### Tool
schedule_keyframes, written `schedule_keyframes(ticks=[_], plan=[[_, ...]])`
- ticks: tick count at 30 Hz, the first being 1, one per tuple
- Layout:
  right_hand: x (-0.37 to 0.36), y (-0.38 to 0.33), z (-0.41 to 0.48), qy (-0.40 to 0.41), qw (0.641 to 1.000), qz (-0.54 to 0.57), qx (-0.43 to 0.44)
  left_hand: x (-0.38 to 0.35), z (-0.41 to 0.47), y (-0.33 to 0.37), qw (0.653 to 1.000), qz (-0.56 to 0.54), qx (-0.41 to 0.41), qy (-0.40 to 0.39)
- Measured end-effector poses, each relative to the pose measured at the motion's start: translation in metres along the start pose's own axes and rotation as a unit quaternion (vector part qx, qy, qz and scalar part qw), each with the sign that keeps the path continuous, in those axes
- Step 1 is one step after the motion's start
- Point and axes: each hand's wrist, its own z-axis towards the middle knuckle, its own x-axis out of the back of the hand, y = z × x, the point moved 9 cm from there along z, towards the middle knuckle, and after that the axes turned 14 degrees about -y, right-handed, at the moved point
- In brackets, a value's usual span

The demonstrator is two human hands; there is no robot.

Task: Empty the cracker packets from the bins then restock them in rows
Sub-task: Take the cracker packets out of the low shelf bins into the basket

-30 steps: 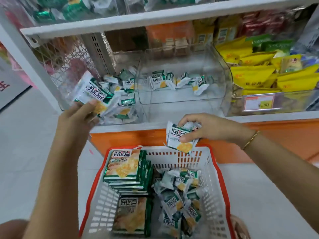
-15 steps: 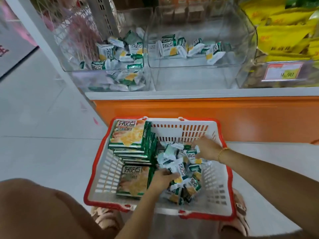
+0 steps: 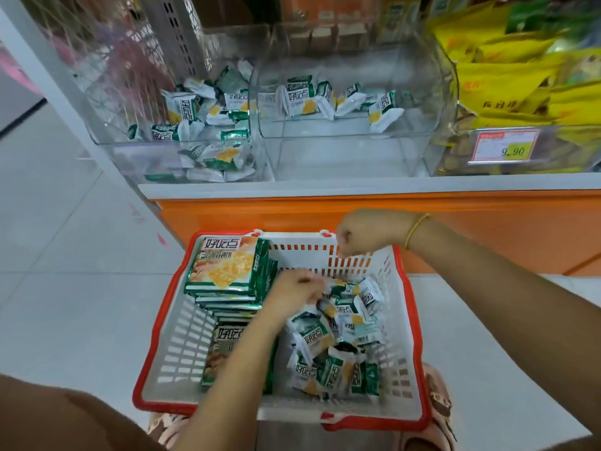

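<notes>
Basket (image 3: pixel 302 255): likely interim store for packets (image 3: pixel 325 346) emptied from bins (image 3: pixel 341 157); left hand (image 3: pixel 292 291) among them, grip unclear; right hand (image 3: pixel 364 232) clenched, empty.

We read 好吃点 in bold characters on the big pack (image 3: pixel 224 265) topping the left-hand stack in the basket (image 3: pixel 138 393), centre frame; the line beneath is too blurred to make out. The same 好吃点 shows on the small packets (image 3: pixel 312 336) at lower centre, and on those in the left bin (image 3: pixel 130 157) and middle bin (image 3: pixel 341 157) up top. At the right edge, a red-and-yellow price tag (image 3: pixel 505 148) says 9.90.
</notes>
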Motion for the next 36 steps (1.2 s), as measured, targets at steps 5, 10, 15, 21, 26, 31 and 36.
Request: schedule_keyframes(ticks=[5,10,15,21,26,31,36], plan=[[0.111,-0.051,-0.076,0.198,0.960,0.136,0.144,0.122,-0.053,0.120,0.961,0.011,-0.178,0.212],[0.189,-0.013,-0.089,0.335,0.918,0.191,0.095,0.185,-0.078,0.184,0.909,0.084,-0.232,0.337],[0.211,0.043,-0.043,0.256,0.950,0.166,-0.066,0.197,-0.033,0.194,0.937,0.180,-0.164,0.249],[0.240,0.058,-0.005,0.274,0.932,0.224,-0.075,0.226,-0.009,0.199,0.965,0.168,-0.134,0.149],[0.268,0.059,0.048,0.303,0.945,0.032,-0.115,0.228,0.002,0.191,0.975,0.171,-0.130,0.067],[0.276,0.075,0.069,0.269,0.955,-0.018,-0.123,0.230,0.010,0.185,0.977,0.162,-0.136,0.032],[0.273,0.072,0.073,0.231,0.970,0.014,-0.072,0.236,0.016,0.185,0.970,0.195,-0.148,-0.017]])
